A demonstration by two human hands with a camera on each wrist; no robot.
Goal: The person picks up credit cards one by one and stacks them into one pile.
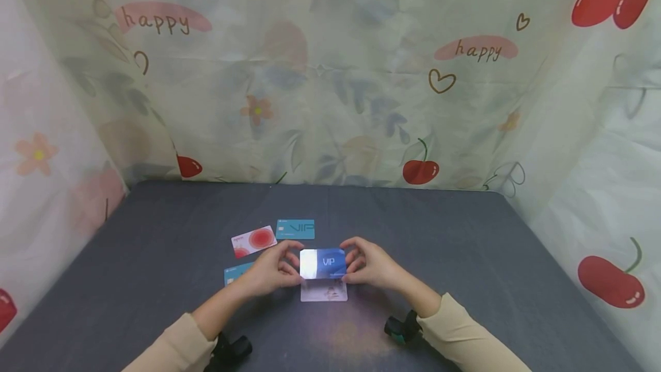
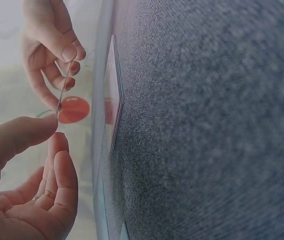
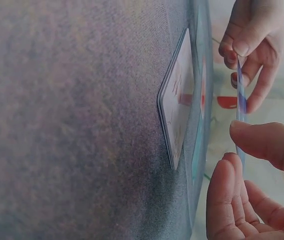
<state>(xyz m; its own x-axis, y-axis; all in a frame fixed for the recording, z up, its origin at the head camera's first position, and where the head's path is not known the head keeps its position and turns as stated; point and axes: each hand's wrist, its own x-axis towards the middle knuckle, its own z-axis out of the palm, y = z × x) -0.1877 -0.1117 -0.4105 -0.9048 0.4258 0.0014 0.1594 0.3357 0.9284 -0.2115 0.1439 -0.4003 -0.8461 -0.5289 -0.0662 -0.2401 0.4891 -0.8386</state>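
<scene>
A blue and silver VIP card is raised off the table between both hands, its face toward the head camera. My left hand pinches its left edge between thumb and fingers. At the opposite edge my right hand pinches it the same way. Seen edge-on in the right wrist view, the card is a thin blue strip. Below it a small stack of pale cards lies on the table, partly covered by the held card in the head view; several layered edges show in the stack.
Left of the hands lie a white and red card, a teal VIP card and another teal card partly behind the left hand. Dark grey cloth covers the table. A cherry-print curtain rises behind it.
</scene>
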